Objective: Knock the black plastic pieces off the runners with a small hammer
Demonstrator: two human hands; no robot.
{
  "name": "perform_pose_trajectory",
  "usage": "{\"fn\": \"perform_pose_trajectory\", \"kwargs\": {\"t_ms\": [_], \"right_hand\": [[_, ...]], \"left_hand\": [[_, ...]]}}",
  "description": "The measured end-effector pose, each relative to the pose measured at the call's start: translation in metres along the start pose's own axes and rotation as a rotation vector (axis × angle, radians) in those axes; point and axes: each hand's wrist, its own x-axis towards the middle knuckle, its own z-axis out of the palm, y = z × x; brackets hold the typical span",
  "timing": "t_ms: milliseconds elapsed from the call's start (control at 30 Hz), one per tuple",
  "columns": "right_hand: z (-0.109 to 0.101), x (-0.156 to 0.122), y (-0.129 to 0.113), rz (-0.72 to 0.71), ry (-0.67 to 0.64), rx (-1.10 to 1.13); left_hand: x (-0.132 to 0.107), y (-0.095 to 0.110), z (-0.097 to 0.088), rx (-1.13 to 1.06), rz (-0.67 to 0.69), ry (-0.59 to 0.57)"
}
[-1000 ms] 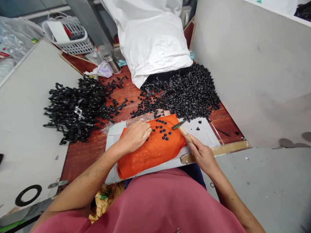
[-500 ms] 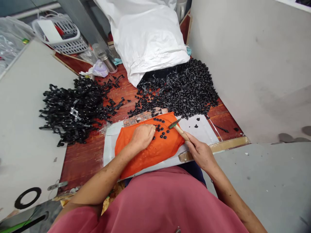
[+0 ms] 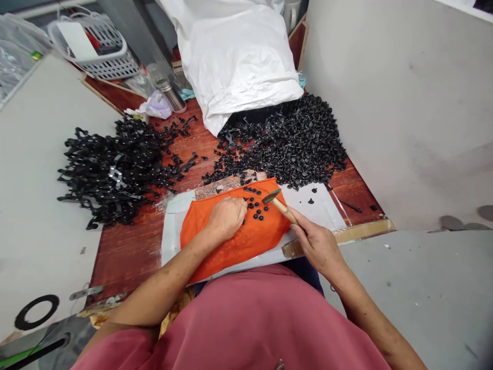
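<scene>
Beyond the orange cloth (image 3: 258,244), the way is blocked by a heap of black caps (image 3: 304,146), overhung by a white sack (image 3: 242,56). At the left, passage is barred by a tangled heap of black linked strips (image 3: 108,174). Between the heaps, a lane of red surface (image 3: 198,141) is left, interrupted by scattered pieces. Between the left hand (image 3: 227,216) and the hammer (image 3: 271,196), only a slim gap is left, occupied by loose caps (image 3: 259,211). The far right is bounded by a grey panel (image 3: 396,103).

The left hand (image 3: 228,216) hides part of the orange cloth (image 3: 259,240).
</scene>
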Motion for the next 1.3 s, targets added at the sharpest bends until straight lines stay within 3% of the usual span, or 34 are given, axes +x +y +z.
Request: {"fn": "perform_pose_trajectory", "kwargs": {"t_ms": [267, 467, 633, 800, 1133, 1300], "right_hand": [[-0.008, 0.006, -0.029, -0.168, 0.072, -0.062], [0.005, 0.008, -0.023, -0.132, -0.013, -0.246], [0.005, 0.007, -0.026, -0.158, 0.053, -0.262], [0.007, 0.009, -0.027, -0.125, -0.040, -0.385], [0.006, 0.013, -0.028, -0.121, -0.109, -0.376], [-0.001, 0.011, -0.028, -0.180, 0.022, -0.220]], "left_hand": [[0.006, 0.001, -0.003, -0.019, 0.016, -0.032], [0.001, 0.002, 0.007, 0.008, 0.072, 0.007], [0.000, 0.003, 0.011, 0.014, 0.052, 0.032], [0.000, 0.004, 0.011, 0.026, 0.062, 0.038], [-0.005, -0.001, -0.003, -0.007, 0.068, -0.010], [-0.009, 0.000, -0.002, 0.012, -0.002, -0.027]]}}
